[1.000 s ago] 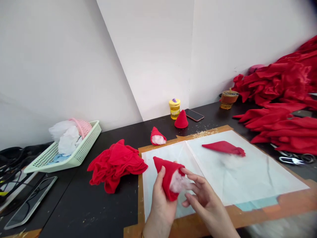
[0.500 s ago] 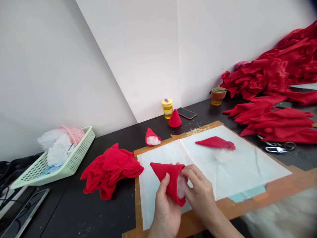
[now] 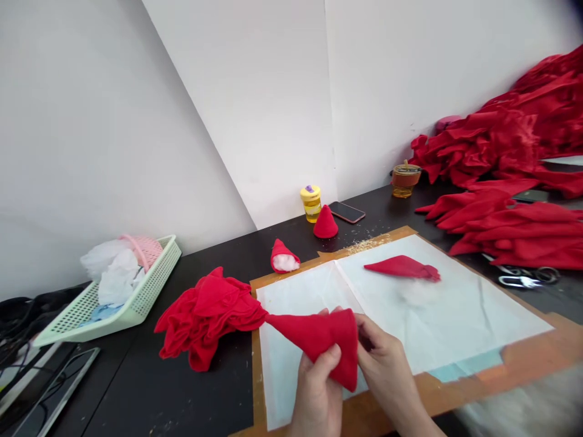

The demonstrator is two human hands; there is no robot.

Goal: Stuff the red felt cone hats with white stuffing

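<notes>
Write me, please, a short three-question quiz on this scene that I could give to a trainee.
1. True or false: the left hand holds a red cone whose tip points toward the picture's right edge.

2. Which of these stands nearest the upright cone?
a) pale green basket
b) yellow-lidded cup
c) cup with a brown band

3. What shows in the open end of the small cone lying on its side, left of the upright one?

Key: 1. False; its tip points left. 2. b. 3. White stuffing.
</notes>
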